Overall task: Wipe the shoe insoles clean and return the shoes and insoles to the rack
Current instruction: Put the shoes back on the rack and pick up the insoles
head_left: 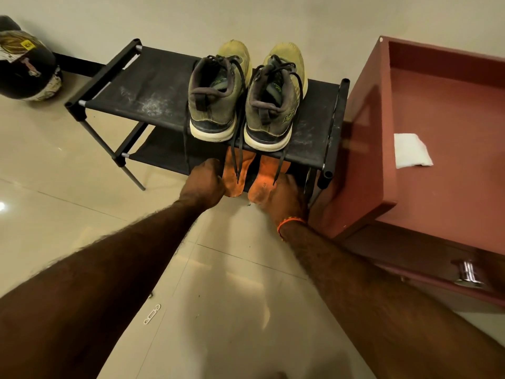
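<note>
Both arms are reaching forward to the lower shelf of the rack [331, 124]. Left hand [203, 181] is curling its fingers round the near end of the left insole [235, 175]; that grip is closing on the insole's left edge. Right hand [287, 196] is lying over the heel end of the right insole [261, 187], fingers bent onto it, an orange wristband [289, 225] sitting just behind the grip. Both orange insoles are lying side by side, slightly apart, their far ends running under the top shelf. Laces are hanging down across them. Just above and beyond the grips, the two green shoes [216, 97] are standing together on the top shelf, heels facing the person. Right of the right grip, a white cloth [411, 154] is lying on the red worktop [451, 110]. Far left, a helmet [27, 69] is resting on the floor [54, 165].
</note>
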